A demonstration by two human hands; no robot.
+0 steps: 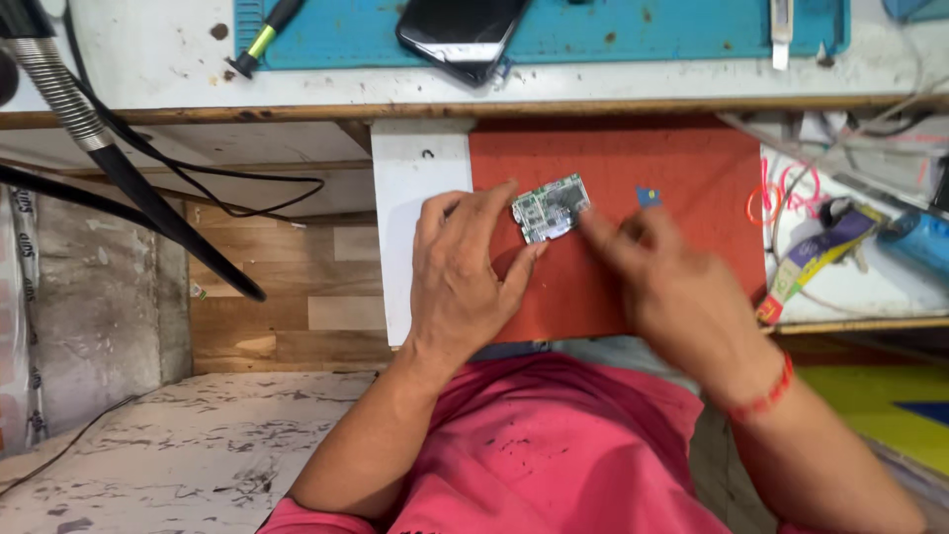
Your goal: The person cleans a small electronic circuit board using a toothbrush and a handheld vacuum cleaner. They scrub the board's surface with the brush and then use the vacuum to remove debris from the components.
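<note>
Left hand [465, 277] fingers pinch circuit board [551, 209]; blurred right hand [672, 282] fingers seemingly loose, touching edge.

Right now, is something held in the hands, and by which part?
The left hand pinches a small green circuit board at its left edge. The blurred right hand is beside its right edge; contact unclear.

A white worktop with a worn wooden front edge [593, 105] runs across the top, spotted with dark stains and covered in part by a teal rubber work mat [613, 30]. Below it a pale pull-out shelf [420, 178] juts forward, beside a panel of mixed light and brown wooden planks [297, 287]. A rough grey concrete wall [94, 297] stands at the left. The floor [198, 445] is off-white and heavily scuffed with dark marks. Light is even and soft.
</note>
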